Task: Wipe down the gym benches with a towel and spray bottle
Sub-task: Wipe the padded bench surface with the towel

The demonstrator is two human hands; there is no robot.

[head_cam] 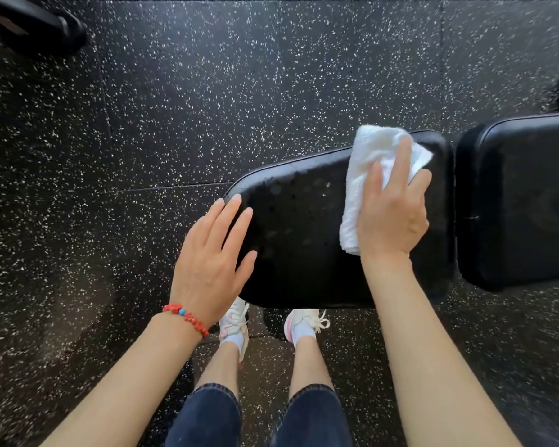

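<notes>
A black padded bench seat (304, 227) lies in front of me, dotted with spray droplets. Its longer back pad (523, 201) continues to the right across a narrow gap. A folded white towel (368, 162) lies on the right part of the seat, and my right hand (392, 214) presses flat on top of it. My left hand (215, 253), with a red bead bracelet at the wrist, rests flat with fingers apart on the seat's left end, holding nothing. No spray bottle is in view.
Black rubber flooring (175, 101) with white speckles surrounds the bench. A dark piece of equipment (29, 24) sits at the top left corner. My feet in white shoes (304, 321) stand just under the seat's near edge.
</notes>
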